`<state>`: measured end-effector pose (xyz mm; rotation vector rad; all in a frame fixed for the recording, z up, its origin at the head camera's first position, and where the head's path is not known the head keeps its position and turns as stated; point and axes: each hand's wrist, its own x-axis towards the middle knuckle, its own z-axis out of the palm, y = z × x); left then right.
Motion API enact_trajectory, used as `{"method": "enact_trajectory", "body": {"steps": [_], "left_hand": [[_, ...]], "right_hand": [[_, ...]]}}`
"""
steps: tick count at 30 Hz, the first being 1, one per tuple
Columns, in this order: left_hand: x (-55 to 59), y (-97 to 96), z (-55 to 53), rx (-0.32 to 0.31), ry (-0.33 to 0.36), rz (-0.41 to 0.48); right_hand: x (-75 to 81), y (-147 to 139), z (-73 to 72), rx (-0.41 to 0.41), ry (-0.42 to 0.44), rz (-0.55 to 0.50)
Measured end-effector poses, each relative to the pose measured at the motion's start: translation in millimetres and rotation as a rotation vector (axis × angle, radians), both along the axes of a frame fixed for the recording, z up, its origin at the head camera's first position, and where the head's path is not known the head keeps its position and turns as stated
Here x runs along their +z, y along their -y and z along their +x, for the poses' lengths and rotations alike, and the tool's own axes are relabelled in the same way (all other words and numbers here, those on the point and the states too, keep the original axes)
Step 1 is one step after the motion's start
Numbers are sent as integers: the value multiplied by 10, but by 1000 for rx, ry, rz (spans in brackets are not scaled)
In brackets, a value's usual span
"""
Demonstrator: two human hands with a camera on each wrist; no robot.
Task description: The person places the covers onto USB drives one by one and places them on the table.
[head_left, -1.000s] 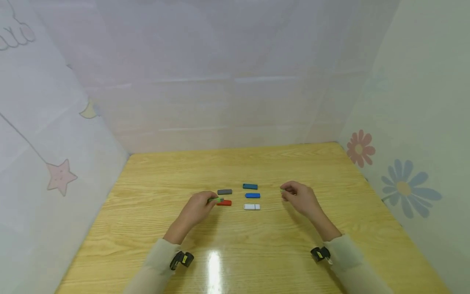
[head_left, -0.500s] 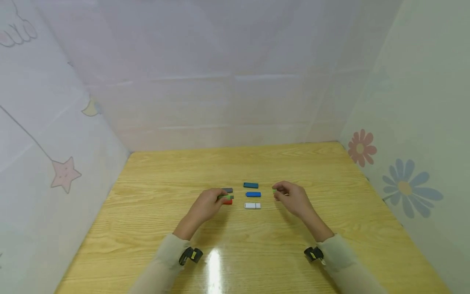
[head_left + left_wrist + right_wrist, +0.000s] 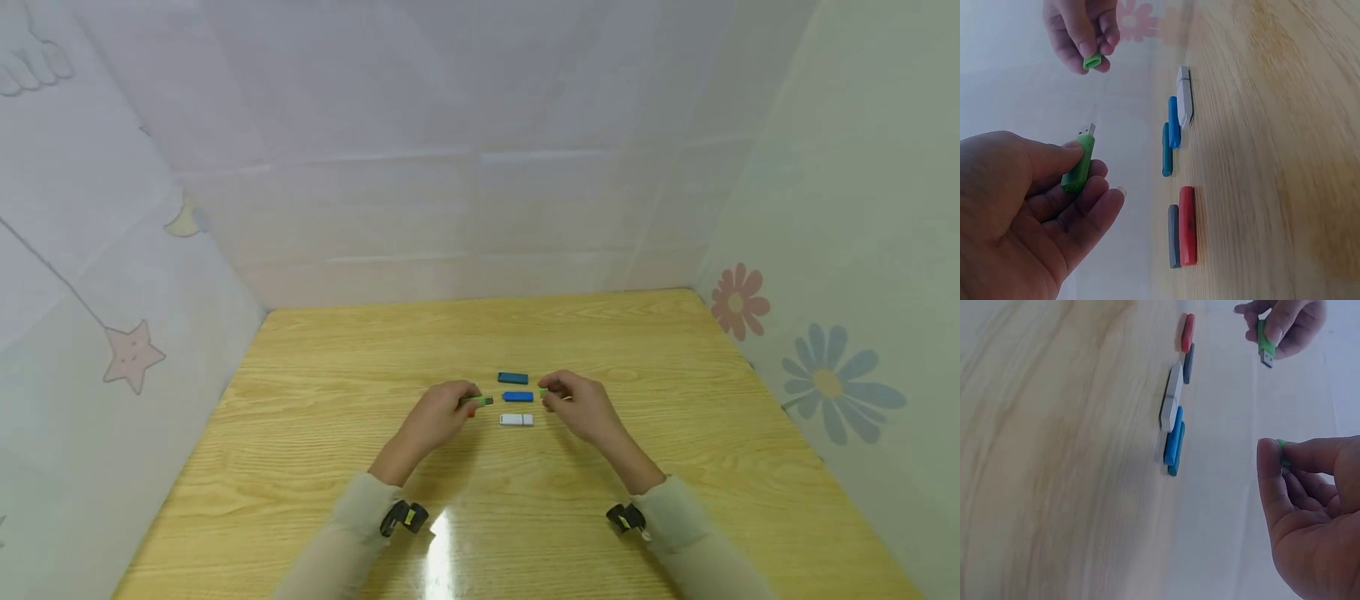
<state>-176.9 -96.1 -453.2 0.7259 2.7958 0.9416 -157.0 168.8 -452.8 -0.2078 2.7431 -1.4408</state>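
Note:
My left hand (image 3: 437,412) pinches a green USB stick (image 3: 1079,164) between thumb and fingers, its bare metal plug pointing toward the other hand. Facing it, my right hand (image 3: 587,408) pinches a small green cap (image 3: 1092,61), its hollow end toward the plug. Stick and cap are apart, both held above the table. Between the hands on the table lie a teal USB stick (image 3: 513,378), a blue one (image 3: 517,397) and a white one (image 3: 517,420). Under the left hand, a red USB stick (image 3: 1188,226) and a grey one (image 3: 1174,236) are mostly hidden in the head view.
The wooden table (image 3: 300,467) runs back to a pale hanging sheet (image 3: 480,217). Printed sheets with a star and flowers stand at the left and right sides. Each sleeve's cuff bears a black wrist camera (image 3: 405,518).
Both hands have moved inward, bringing the green stick and its cap closer together. The left hand now covers most of the red and grey sticks. The sticks on the table have not moved.

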Motion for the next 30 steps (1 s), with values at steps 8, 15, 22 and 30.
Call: {"method": "enact_trajectory", "body": {"steps": [8, 15, 22, 30], "left_hand": [[35, -104, 16, -15, -15, 10], [53, -167, 30, -34, -24, 27], [21, -219, 13, -48, -37, 45], [-15, -253, -2, -59, -41, 47]], "right_hand": [[0, 150, 16, 37, -6, -2], [-14, 246, 17, 65, -28, -16], [-25, 291, 16, 82, -33, -32], [-8, 327, 41, 88, -27, -25]]}}
